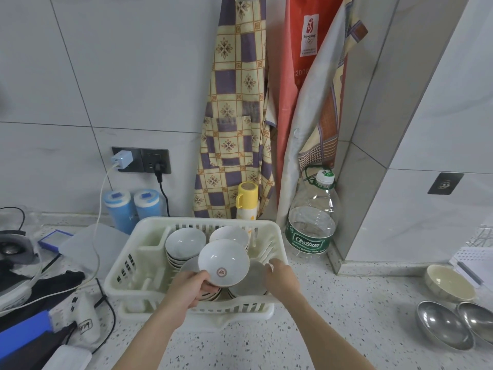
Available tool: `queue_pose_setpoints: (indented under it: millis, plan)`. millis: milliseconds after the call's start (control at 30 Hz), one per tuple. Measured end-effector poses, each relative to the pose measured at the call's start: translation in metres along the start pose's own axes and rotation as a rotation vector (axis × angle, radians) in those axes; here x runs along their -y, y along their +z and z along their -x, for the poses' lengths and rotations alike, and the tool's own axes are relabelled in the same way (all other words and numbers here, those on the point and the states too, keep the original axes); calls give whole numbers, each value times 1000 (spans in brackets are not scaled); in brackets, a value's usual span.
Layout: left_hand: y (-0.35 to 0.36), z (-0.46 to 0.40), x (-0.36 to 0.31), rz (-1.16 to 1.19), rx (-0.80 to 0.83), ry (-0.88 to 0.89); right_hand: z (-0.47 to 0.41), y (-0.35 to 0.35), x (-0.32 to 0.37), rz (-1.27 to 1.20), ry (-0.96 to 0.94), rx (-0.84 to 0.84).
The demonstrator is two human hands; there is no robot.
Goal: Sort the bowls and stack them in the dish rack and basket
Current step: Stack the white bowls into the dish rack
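The left hand (192,285) pinches the rim of a white bowl with a red mark (223,262). The bowl is tipped up over the white dish rack (125,265), its open side facing the camera. The right hand (280,277) reaches into the rack, fingers curled on a grey bowl (253,279). Stacks of white bowls (184,244) sit behind. Two steel bowls (444,325) lie far right.

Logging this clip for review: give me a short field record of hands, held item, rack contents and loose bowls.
left hand: grips white bowl, tilted, above the rack
right hand: fingers at a bowl inside the rack; grip unclear
dish rack: white plastic, holds stacked white bowls
outside rack: cream bowl and two steel bowls on the counter, right
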State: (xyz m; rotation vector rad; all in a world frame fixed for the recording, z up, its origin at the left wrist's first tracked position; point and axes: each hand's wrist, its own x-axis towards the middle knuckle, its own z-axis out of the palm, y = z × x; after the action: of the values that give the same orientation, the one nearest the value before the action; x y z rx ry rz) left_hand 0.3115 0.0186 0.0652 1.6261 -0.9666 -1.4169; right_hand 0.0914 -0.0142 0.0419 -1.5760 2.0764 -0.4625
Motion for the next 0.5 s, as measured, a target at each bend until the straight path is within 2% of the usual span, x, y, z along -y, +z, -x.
queue_pose_setpoints:
  millis: [100,200,333,500]
  plan:
    - [7,-6,-5,-78,38,-58,4,-11,-2,-408,34,56]
    - [19,-10,-5,-70,85,-159,8,-18,-3,-581,88,142]
    - [31,-15,-5,-117,97,-189,9,-22,-7,-644,102,206]
    - [37,-21,-10,-157,122,-181,8,-19,-10,-601,42,182]
